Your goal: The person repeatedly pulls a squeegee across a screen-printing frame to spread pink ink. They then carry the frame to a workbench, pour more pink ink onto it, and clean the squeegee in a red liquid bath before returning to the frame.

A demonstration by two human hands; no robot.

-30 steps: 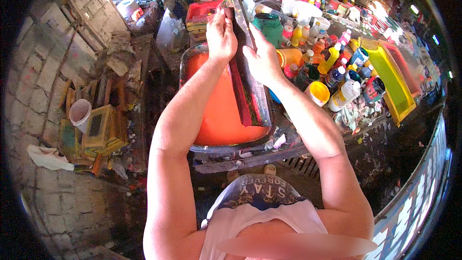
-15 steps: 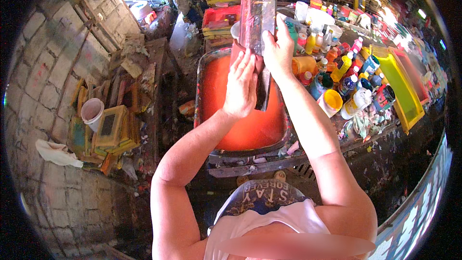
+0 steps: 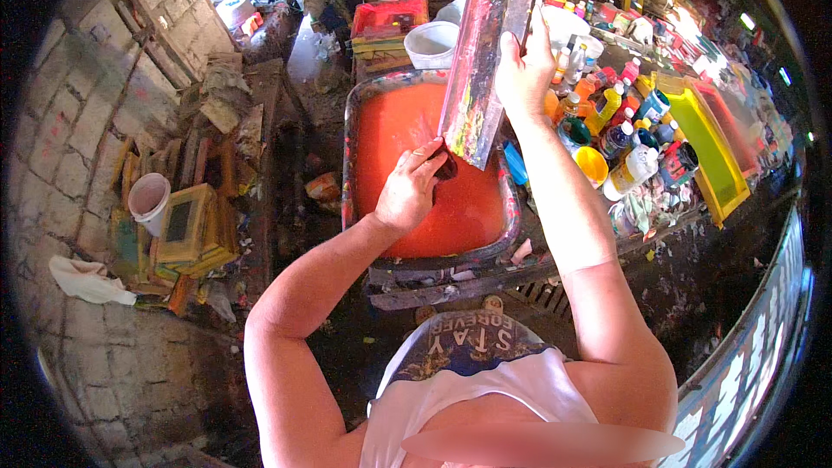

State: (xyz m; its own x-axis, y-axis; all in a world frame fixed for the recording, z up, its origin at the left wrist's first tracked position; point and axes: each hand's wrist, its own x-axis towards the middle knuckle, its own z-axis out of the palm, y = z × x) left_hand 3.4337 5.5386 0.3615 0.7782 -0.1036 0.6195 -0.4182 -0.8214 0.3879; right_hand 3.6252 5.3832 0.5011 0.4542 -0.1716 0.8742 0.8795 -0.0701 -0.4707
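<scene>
My right hand (image 3: 526,78) grips the right edge of a long squeegee (image 3: 492,52), dark and streaked with red and yellow paint. It is held tilted over a black-rimmed tub (image 3: 349,156) of orange-red liquid (image 3: 433,225). My left hand (image 3: 406,195) is closed on a small dark red rag (image 3: 446,168), mostly hidden by the fingers, near the squeegee's lower left corner. I cannot tell whether the rag touches it. The far end of the squeegee runs out of the picture at the top.
White buckets (image 3: 431,45) stand behind the tub. Paint bottles and jars crowd the bench at right, beside a yellow-green printing screen (image 3: 706,152). More wooden frames (image 3: 195,225) and a pale bucket (image 3: 149,201) are stacked at left by the block wall (image 3: 69,173).
My left hand has slid down toward the squeegee's lower end with the rag. The squeegee has shifted up and right and tilts more. The view has moved slightly.
</scene>
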